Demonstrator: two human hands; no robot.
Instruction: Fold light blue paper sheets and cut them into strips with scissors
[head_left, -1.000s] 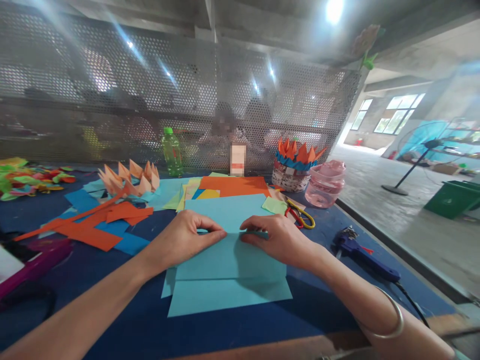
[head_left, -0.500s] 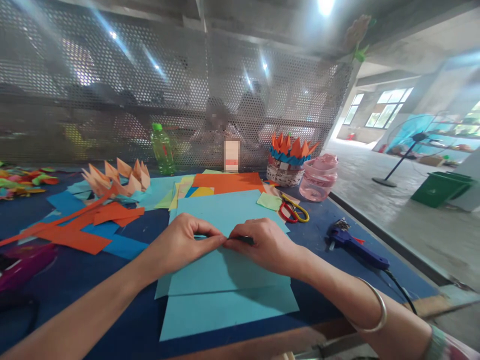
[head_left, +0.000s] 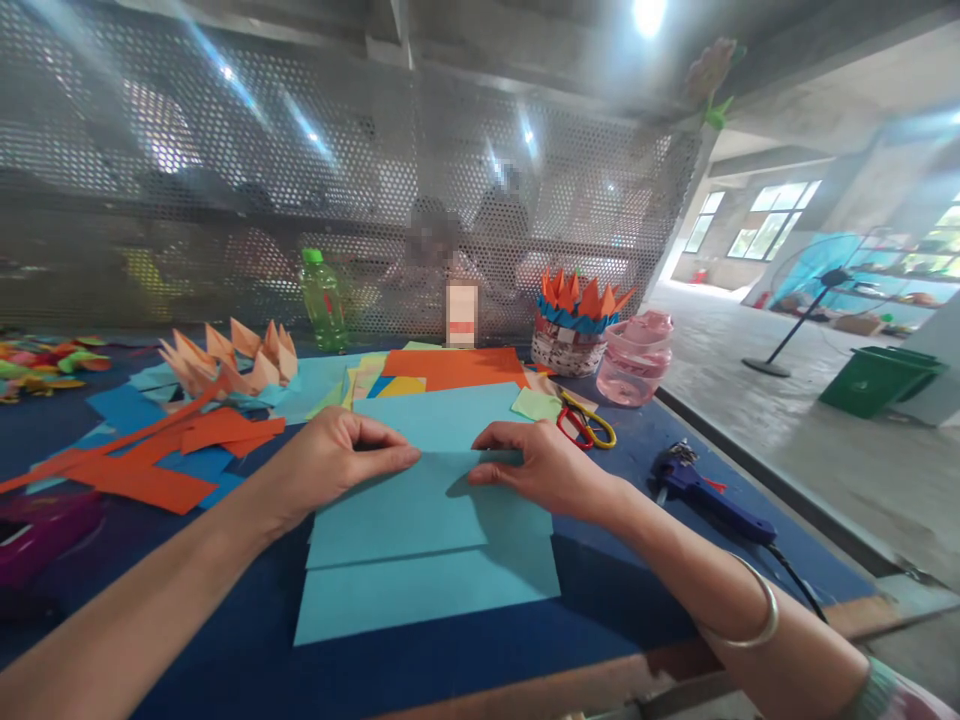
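Both the left hand (head_left: 330,462) and right hand (head_left: 544,468) pinch the far fold of a blue sheet (head_left: 405,525) lying centre-frame on the table (head_left: 420,672); light, limp and easily creased, it probably handles best by that edge.

Two hands in play: left hand (head_left: 330,462), right hand (head_left: 551,468). One green bottle (head_left: 322,300), one pair of scissors (head_left: 586,422), one glue gun (head_left: 701,490), one pink jar (head_left: 636,360), one bangle (head_left: 744,622). Further off: one fan (head_left: 814,295), one green bin (head_left: 877,380).
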